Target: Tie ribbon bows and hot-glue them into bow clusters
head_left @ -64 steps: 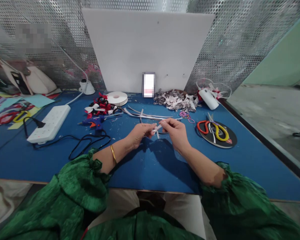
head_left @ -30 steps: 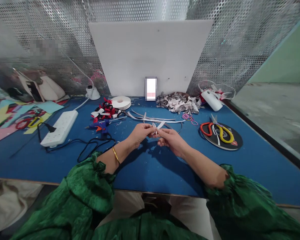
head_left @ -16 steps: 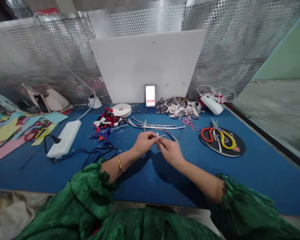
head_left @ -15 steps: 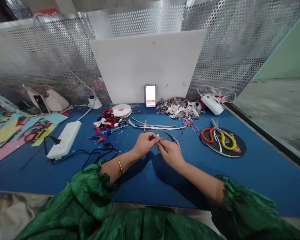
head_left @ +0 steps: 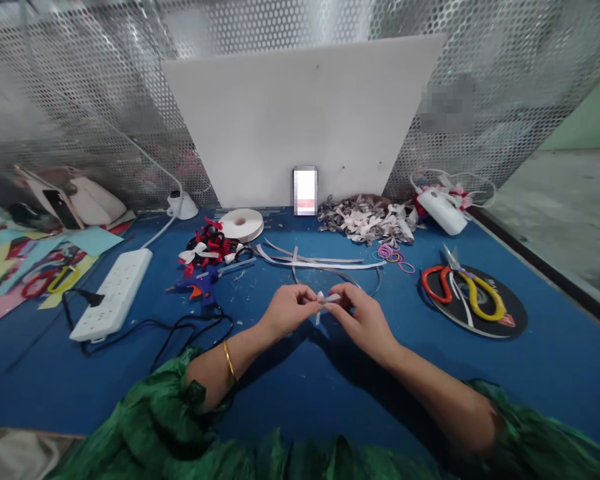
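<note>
Both hands meet over the middle of the blue table (head_left: 555, 373). My left hand (head_left: 286, 311) and my right hand (head_left: 361, 319) pinch a small piece of white ribbon (head_left: 326, 299) between their fingertips, holding it just above the tabletop. The ribbon looks folded into a small bow shape with short ends sticking out. A gold bangle sits on my left wrist. Long strips of white ribbon (head_left: 325, 264) lie on the table just beyond the hands.
A blue glue gun (head_left: 200, 288) with a black cable, a white power strip (head_left: 113, 293) and red, white and black bows (head_left: 205, 248) lie left. A ribbon roll (head_left: 241, 225), a pile of finished bows (head_left: 365, 222), hair ties (head_left: 395, 255) and orange-yellow scissors (head_left: 463, 288) lie beyond.
Both hands stay pinched on the ribbon piece, working it between the fingertips. The camera has tilted, so the table sits lower and closer in view.
</note>
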Demonstrator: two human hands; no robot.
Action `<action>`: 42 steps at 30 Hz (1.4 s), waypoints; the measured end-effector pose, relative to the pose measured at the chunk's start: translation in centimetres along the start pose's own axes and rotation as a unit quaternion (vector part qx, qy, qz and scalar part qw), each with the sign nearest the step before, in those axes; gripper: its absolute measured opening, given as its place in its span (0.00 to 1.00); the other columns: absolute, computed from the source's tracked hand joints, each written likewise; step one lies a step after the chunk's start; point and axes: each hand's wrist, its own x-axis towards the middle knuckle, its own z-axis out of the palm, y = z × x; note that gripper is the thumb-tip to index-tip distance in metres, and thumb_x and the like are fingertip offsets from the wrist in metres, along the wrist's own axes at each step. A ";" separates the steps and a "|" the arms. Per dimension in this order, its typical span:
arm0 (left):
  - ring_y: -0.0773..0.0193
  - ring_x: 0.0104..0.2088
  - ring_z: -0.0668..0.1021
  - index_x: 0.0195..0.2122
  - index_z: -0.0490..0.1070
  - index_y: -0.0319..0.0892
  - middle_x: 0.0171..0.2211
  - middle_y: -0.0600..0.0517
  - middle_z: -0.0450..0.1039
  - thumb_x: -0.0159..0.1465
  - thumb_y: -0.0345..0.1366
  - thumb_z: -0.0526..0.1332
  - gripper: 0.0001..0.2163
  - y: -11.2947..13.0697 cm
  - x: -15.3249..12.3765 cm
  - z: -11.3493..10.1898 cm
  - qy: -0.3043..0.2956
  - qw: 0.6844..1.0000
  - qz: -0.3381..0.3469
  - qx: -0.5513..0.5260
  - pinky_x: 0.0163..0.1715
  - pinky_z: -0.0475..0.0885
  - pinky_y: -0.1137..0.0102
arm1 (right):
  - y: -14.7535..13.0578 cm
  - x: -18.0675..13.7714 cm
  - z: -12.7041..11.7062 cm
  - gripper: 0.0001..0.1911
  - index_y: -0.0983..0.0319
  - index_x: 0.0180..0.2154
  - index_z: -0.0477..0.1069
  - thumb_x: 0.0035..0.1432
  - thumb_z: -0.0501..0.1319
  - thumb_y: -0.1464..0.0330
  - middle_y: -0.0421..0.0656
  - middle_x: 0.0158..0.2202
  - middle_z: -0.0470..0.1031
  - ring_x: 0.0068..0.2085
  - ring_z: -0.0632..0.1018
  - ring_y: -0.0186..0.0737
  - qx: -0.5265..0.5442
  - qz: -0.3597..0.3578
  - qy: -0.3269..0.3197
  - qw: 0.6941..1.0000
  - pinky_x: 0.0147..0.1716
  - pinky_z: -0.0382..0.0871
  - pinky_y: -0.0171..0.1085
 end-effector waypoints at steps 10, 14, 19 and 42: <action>0.72 0.21 0.62 0.25 0.74 0.37 0.18 0.55 0.63 0.53 0.47 0.66 0.15 0.7 -0.2 -0.3 -0.049 0.993 -0.060 -0.085 0.23 0.54 0.73 | 0.0 -0.3 -0.1 0.16 0.60 0.23 0.62 0.62 0.55 0.62 0.35 0.18 0.63 0.23 0.65 0.33 0.036 0.068 -0.020 0.997 0.26 0.56 0.34; 0.73 0.20 0.60 0.21 0.69 0.38 0.17 0.56 0.61 0.52 0.43 0.67 0.14 0.7 -0.3 0.0 -0.015 0.989 -0.064 -0.135 0.23 0.52 0.73 | -0.2 -0.3 0.0 0.16 0.59 0.23 0.58 0.62 0.54 0.63 0.35 0.19 0.59 0.24 0.62 0.32 -0.001 0.044 -0.035 0.998 0.26 0.53 0.34; 0.75 0.19 0.57 0.19 0.67 0.38 0.16 0.58 0.57 0.49 0.40 0.68 0.13 1.0 -0.5 0.4 -0.022 0.972 -0.104 -0.209 0.22 0.49 0.73 | -0.2 -0.4 0.2 0.16 0.59 0.23 0.56 0.61 0.54 0.64 0.34 0.20 0.56 0.24 0.61 0.31 0.001 0.049 -0.045 0.998 0.25 0.51 0.34; 0.73 0.21 0.61 0.22 0.72 0.38 0.20 0.56 0.66 0.47 0.42 0.70 0.13 0.8 -0.6 0.6 0.001 0.978 -0.092 -0.188 0.23 0.54 0.73 | -1.1 -0.2 0.8 0.18 0.63 0.28 0.70 0.54 0.62 0.54 0.37 0.22 0.68 0.20 0.66 0.29 0.272 0.212 -0.168 0.924 0.21 0.60 0.32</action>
